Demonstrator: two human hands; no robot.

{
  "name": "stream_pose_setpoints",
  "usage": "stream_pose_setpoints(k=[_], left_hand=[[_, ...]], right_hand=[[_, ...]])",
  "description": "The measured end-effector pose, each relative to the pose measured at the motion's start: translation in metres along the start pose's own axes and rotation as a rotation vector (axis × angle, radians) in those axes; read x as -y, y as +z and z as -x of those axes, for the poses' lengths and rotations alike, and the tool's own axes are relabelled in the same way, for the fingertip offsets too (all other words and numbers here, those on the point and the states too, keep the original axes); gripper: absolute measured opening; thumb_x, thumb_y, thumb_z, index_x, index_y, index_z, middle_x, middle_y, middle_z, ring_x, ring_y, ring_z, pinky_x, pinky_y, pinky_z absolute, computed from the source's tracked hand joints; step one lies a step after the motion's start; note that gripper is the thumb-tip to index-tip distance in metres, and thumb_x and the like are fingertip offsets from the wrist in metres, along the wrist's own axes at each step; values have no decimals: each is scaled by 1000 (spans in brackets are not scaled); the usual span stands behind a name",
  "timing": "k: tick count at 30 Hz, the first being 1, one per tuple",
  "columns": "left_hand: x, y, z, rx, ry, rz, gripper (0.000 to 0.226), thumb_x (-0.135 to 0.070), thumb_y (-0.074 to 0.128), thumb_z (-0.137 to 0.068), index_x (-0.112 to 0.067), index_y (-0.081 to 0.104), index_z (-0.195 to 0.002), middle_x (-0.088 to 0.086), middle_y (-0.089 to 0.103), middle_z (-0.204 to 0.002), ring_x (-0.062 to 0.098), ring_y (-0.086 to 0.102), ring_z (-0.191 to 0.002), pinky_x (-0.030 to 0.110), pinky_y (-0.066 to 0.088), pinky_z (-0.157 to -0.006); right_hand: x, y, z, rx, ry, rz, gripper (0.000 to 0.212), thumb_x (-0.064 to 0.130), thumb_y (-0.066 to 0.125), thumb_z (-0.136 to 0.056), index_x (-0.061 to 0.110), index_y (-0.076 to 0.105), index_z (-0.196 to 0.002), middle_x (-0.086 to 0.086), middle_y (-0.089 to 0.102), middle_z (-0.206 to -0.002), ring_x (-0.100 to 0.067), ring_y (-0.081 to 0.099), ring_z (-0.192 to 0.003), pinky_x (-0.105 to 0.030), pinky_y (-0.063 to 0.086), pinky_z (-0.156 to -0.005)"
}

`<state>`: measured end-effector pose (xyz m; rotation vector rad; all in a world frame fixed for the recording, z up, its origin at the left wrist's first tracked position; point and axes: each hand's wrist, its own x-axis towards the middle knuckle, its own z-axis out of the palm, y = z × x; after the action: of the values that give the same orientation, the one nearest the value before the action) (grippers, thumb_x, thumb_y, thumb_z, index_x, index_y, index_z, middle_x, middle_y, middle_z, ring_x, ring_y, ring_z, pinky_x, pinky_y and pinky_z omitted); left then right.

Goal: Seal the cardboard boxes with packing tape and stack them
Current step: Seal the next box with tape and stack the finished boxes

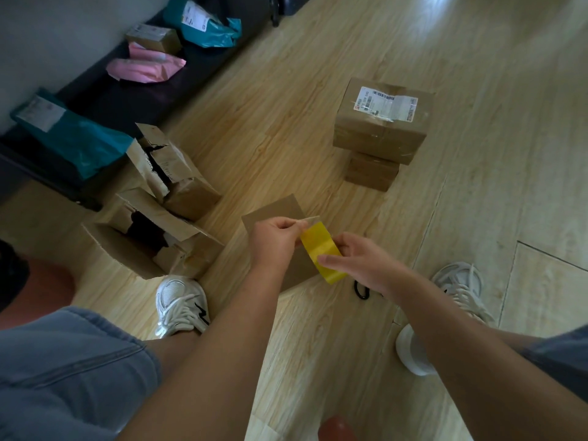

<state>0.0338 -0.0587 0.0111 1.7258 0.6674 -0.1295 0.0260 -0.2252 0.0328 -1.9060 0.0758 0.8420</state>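
Note:
My right hand (359, 262) grips a yellow roll of packing tape (321, 249) above a small closed cardboard box (273, 214) on the floor. My left hand (276, 237) pinches the free end of the tape just left of the roll. Two sealed boxes stand stacked at the upper right, the larger box (381, 122) with a white label resting on a smaller box (370, 171). To the left lie two torn open boxes, one box (178, 176) behind the other box (149, 237).
My two white shoes (181, 303) stand on the wooden floor either side of the box. A black looped object (361, 291) lies under my right wrist. A dark bench (127, 93) at the upper left carries teal and pink mailer bags and a small box.

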Motion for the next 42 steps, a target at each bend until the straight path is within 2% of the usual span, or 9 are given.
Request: stream_pose_setpoints(k=[3,6,11,17,23,27,31,35,42], left_hand=[[-2,-1,-2,5,22,-88,15,-25,80,-80,-18,75,-69,4,74,-68,21,74,-69,45,61,-76],[-4,2,0,-8,15,-99,20,-23,74,-87,-12,73,-70,9,73,-70,24,72,-66,36,62,-63],[-5,9,-2,-6,-21,-54,22,-17,70,-91,-12,69,-69,8,69,-66,14,66,-49,25,55,-49],[-10,15,-12,-125,-80,30,26,-19,71,-89,-19,66,-63,2,67,-59,16,64,-55,40,62,-73],[-12,14,-28,-90,-43,-65,29,-27,74,-84,-21,67,-56,-1,69,-60,21,65,-64,49,59,-79],[-1,21,-27,-115,-54,-99,26,-31,75,-82,-19,69,-59,-4,67,-57,18,61,-58,43,60,-76],[3,27,-32,-187,-92,-56,23,-43,72,-72,-24,71,-60,-1,70,-63,24,70,-67,41,61,-75],[-7,29,-37,-169,-51,-137,25,-39,69,-85,-21,71,-68,-2,70,-67,22,68,-67,29,54,-67],[-10,18,-61,-229,-78,-116,24,-31,74,-83,-24,69,-61,1,73,-71,23,72,-77,39,59,-82]], right_hand=[[-3,-3,1,-7,0,40,28,33,75,-87,10,70,-103,-9,72,-90,-26,68,-85,-37,51,-79],[-1,-5,0,-93,31,-90,41,35,79,-83,-1,68,-98,-4,67,-73,-16,64,-67,-32,48,-65],[8,-6,-2,-176,51,-158,53,42,78,-82,-5,70,-103,-22,74,-91,-31,74,-74,-33,54,-65],[7,-11,-6,-190,144,45,54,59,75,-77,8,61,-67,-2,58,-50,-12,55,-45,-25,44,-50],[1,-14,6,-180,215,-84,70,62,67,-83,-6,71,-94,-14,69,-64,-18,65,-53,-26,53,-57],[-1,-20,9,-167,244,-94,65,61,67,-84,-3,67,-95,-9,66,-60,-16,63,-46,-22,52,-49],[-8,-29,9,-147,288,-68,67,65,68,-80,-1,66,-87,-12,66,-60,-20,66,-52,-29,55,-61],[-20,-37,5,-159,309,-102,66,69,67,-78,4,68,-86,-4,66,-54,-17,65,-50,-27,56,-61],[-37,-39,-1,-113,318,-80,63,67,68,-80,4,68,-81,-2,64,-53,-12,61,-45,-22,52,-50]])
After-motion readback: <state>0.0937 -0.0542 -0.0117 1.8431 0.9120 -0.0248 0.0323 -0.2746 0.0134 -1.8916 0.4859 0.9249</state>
